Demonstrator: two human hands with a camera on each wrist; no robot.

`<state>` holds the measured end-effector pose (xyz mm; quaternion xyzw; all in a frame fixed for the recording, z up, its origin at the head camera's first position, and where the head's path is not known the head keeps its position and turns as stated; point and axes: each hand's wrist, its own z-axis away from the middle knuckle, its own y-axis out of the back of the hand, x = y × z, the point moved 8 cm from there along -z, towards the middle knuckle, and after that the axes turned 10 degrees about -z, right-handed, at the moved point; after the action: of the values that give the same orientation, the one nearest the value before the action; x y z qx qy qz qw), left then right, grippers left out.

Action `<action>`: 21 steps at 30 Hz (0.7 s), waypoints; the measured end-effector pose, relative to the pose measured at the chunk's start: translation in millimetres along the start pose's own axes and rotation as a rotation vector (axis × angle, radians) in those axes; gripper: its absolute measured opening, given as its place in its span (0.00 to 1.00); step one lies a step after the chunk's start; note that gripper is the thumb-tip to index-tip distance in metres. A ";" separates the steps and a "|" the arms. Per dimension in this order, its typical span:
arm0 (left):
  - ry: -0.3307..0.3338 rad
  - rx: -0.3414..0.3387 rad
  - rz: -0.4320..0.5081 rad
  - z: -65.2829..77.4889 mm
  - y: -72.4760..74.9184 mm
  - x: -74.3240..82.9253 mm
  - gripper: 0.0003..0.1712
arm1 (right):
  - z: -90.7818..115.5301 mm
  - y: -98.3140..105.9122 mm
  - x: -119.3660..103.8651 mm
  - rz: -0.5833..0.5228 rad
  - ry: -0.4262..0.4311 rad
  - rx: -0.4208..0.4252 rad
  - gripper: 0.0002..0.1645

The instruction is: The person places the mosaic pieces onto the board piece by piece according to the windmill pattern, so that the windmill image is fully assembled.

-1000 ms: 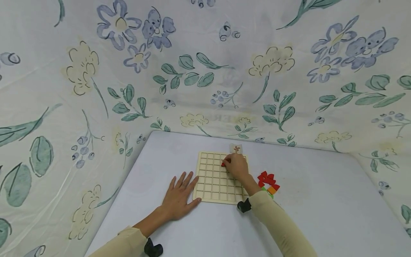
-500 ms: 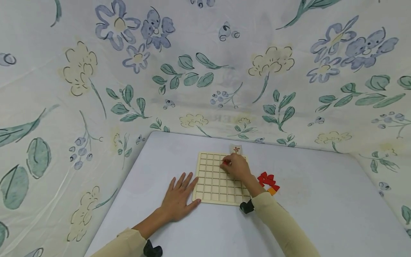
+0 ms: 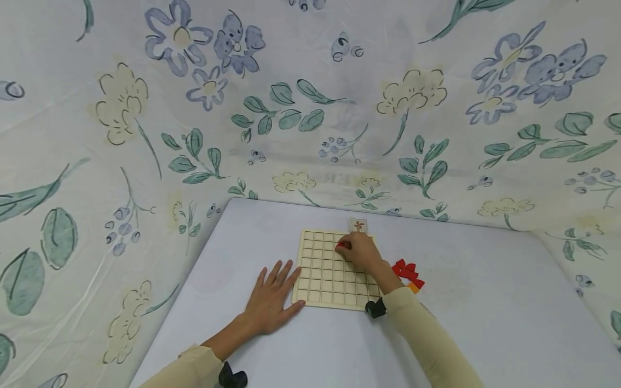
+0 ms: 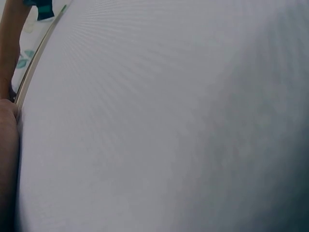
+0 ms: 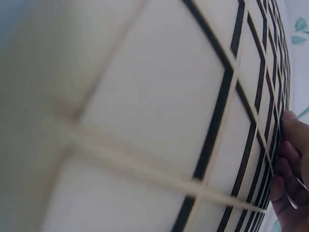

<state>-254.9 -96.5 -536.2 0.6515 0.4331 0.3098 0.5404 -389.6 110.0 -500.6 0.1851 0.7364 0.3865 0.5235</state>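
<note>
In the head view, my right hand [image 3: 361,252] pinches a small red piece [image 3: 339,246] over the upper part of a pale wooden grid board [image 3: 320,284]. The hand partly covers the piece, so its shape and whether it sits in a cell cannot be told. My left hand [image 3: 268,303] lies flat with spread fingers, its thumb and fingertips touching the board's left edge. In the right wrist view, the curled fingers [image 5: 291,126] are at the far side of the board [image 5: 159,82]. Only an edge of the left hand [image 4: 7,154] shows in the left wrist view.
Several red pieces [image 3: 407,270] and an orange piece [image 3: 414,288] lie right of the board, beside the right forearm. A small pattern card [image 3: 358,224] lies behind the board. The white table [image 3: 495,302] meets a flowered cloth [image 3: 310,108] at the back.
The right hand stays over the same part of the board, its fingers shifting slightly around the red piece. The right forearm now hides green pieces that showed earlier. The left hand has not moved.
</note>
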 end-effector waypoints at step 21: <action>-0.007 0.018 0.017 0.8 2.1 0.2 0.47 | -6.4 -2.3 2.9 -0.191 -0.059 -0.156 0.13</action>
<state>-253.6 -96.8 -534.3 0.6609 0.4285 0.3081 0.5335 -396.2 108.1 -503.2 0.0841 0.7026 0.3855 0.5921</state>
